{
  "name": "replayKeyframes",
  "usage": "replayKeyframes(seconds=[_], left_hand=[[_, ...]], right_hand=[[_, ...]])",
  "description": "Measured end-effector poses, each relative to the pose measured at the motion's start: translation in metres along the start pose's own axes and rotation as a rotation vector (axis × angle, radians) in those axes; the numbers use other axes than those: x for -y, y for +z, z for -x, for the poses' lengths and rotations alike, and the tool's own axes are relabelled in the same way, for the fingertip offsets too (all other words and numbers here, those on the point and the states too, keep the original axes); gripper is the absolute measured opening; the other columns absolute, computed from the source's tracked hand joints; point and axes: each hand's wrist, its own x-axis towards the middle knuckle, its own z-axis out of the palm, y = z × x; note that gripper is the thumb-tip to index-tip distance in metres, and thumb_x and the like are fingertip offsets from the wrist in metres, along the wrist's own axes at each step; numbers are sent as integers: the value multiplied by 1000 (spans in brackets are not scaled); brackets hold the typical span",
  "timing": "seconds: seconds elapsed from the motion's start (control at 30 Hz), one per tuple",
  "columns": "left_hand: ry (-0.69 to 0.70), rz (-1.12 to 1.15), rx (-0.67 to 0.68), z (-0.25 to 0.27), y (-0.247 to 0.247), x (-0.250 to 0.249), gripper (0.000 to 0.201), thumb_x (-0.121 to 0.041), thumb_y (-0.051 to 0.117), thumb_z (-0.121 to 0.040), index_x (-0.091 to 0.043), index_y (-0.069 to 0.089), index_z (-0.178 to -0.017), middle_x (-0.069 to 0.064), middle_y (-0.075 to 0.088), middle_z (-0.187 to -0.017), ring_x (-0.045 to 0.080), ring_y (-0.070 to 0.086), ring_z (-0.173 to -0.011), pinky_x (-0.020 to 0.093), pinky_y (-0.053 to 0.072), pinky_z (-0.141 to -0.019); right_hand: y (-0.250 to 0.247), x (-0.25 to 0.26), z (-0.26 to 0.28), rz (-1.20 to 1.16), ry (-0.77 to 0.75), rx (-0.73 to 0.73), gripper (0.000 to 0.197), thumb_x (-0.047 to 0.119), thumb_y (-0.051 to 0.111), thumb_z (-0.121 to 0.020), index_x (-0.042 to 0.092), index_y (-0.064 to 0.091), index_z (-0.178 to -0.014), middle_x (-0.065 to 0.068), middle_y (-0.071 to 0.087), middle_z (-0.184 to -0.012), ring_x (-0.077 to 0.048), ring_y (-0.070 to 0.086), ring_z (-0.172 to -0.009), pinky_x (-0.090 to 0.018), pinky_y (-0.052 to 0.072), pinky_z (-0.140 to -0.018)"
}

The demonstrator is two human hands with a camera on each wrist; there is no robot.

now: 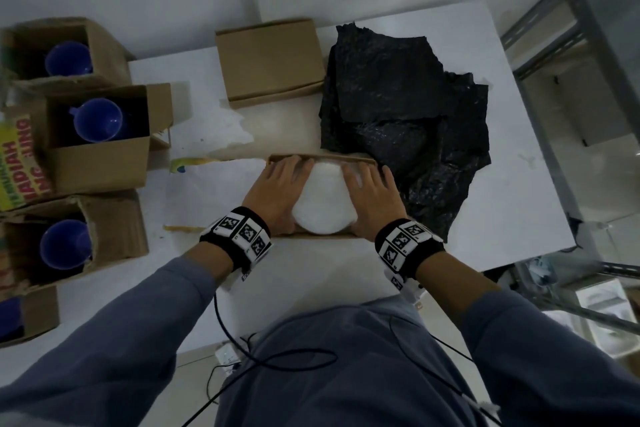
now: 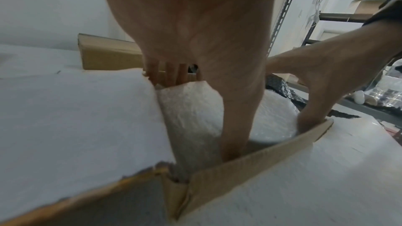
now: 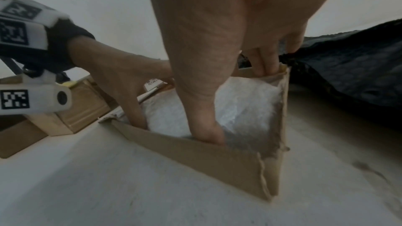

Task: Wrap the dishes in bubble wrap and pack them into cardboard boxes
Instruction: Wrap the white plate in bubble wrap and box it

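Far left, 9 o'clock: three open cartons are sitting off the table edge, each holding a blue cup, unwrapped as far as can be told. Centre, 6 o'clock of the table: the left hand is curling its grip round the left flank of the white wrapped bundle, thumb tucked down inside the near wall of the open cardboard box. The bundle is sitting partly inside that box, its top proud of the rim. The right hand is mirroring, grip curled on the right flank, thumb wedged against the near wall. At 12 o'clock a closed box is lying; at 2 o'clock, black wrap sheets. Risk, as judged: a tight fit is pinching thumbs, and forcing it down could split the frayed right corner or tip the box.
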Motion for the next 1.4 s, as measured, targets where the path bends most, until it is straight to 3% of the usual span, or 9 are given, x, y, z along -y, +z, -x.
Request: replayKeyframes(seconds=[0.23,0.37,0.5,0.6,0.73,0.97,1.03,1.2,1.4], left_hand=[[-76,62,23,-6,3,-3,122,-47,84,-57,-11,19,-153,16,40,-134,37,45,-120,45,41,-103],[-108,15,40,-8,1,-9,119,-49,81,-56,-9,22,-151,15,39,-134,36,43,-120,46,33,-111],[-106,16,36,-9,-3,-16,118,-38,83,-61,-8,15,-152,15,27,-146,35,31,-134,47,23,-117],[-43,184,81,-11,-1,-20,132,-48,85,-62,-15,-2,-156,16,10,-159,34,13,-147,51,16,-120],[4,175,150,-24,-1,-22,142,-56,88,-47,-19,3,-155,9,12,-158,31,20,-145,49,25,-118],[16,263,85,-24,-9,-16,128,-48,90,-48,-27,16,-151,1,19,-148,25,31,-136,41,36,-112],[11,292,90,-22,-5,-16,131,-51,89,-48,-29,13,-152,1,15,-150,27,27,-137,43,33,-112],[-22,163,37,-14,7,-24,137,-62,82,-50,-24,5,-157,7,10,-157,30,18,-143,52,13,-116],[-183,231,40,-3,25,-37,129,-70,68,-64,-26,-11,-156,14,-18,-161,31,-18,-149,56,-1,-120]], right_hand=[[1,8,-11,-48,17,116,122,54,75,-65,8,5,-153,-17,29,-147,-36,29,-138,-50,15,-120],[-8,9,-16,-2,57,151,115,48,78,-57,9,18,-147,-10,39,-133,-31,40,-121,-49,33,-106],[-17,14,-19,57,87,206,114,42,82,-54,9,20,-144,-10,34,-131,-30,38,-118,-51,32,-102],[-19,17,-19,71,97,210,109,38,81,-58,7,21,-145,-11,35,-131,-30,39,-117,-52,32,-102],[-21,21,-21,106,81,225,108,38,78,-61,4,20,-146,-13,35,-131,-31,40,-116,-52,32,-103],[-14,20,-19,44,47,143,95,29,70,-75,0,19,-149,-17,39,-136,-33,41,-124,-45,31,-111],[-10,19,-18,-34,31,149,98,31,68,-82,0,7,-153,-23,31,-145,-36,35,-133,-44,27,-116],[-15,18,-12,-359,51,259,138,60,81,-63,10,-10,-154,-25,9,-152,-44,11,-142,-51,12,-118],[-6,26,-5,-527,130,244,141,62,81,-62,18,-18,-153,-22,-15,-157,-43,-14,-147,-49,0,-120]])
